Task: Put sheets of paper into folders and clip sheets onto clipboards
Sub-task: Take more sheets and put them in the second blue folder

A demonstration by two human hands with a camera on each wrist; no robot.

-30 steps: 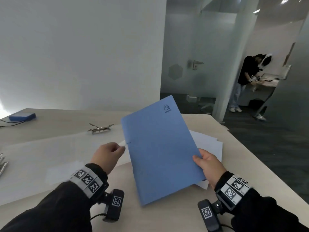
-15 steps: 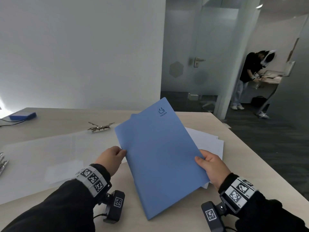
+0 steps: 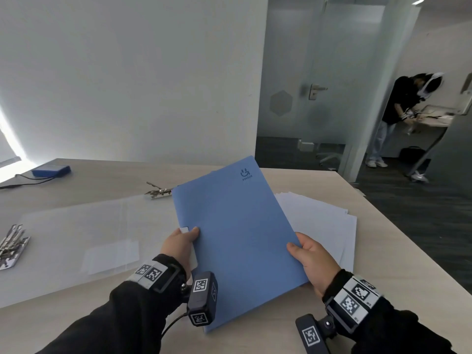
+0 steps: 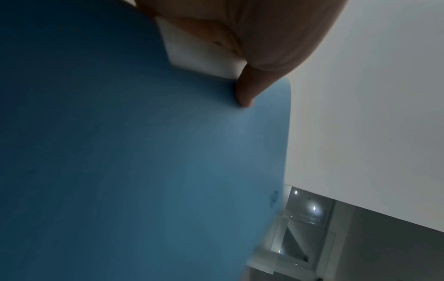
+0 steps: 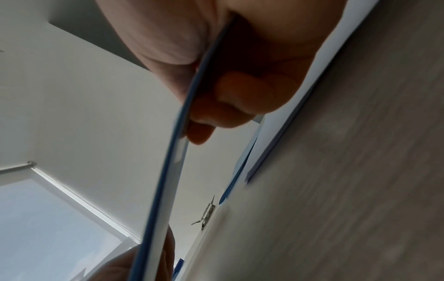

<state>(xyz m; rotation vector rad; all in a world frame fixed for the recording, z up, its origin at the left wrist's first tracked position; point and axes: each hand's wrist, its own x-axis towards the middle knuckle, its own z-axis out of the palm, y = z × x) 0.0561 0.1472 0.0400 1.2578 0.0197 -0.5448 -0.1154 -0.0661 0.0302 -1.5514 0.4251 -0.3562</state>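
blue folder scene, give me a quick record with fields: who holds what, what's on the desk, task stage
held item: blue folder, closed, lifted off the table
left hand: grips the folder's left edge, thumb on the cover, a white sheet peeking out there
right hand: grips the right edge
under folder: stack of white paper
left of folder: clear plastic sleeve, metal clip, pile of clips
far left: blue box
stage: folder appears to hold paper, not yet set down

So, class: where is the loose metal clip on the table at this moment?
In the head view the metal clip lies on the table left of centre, just beyond the blue folder's far left corner.
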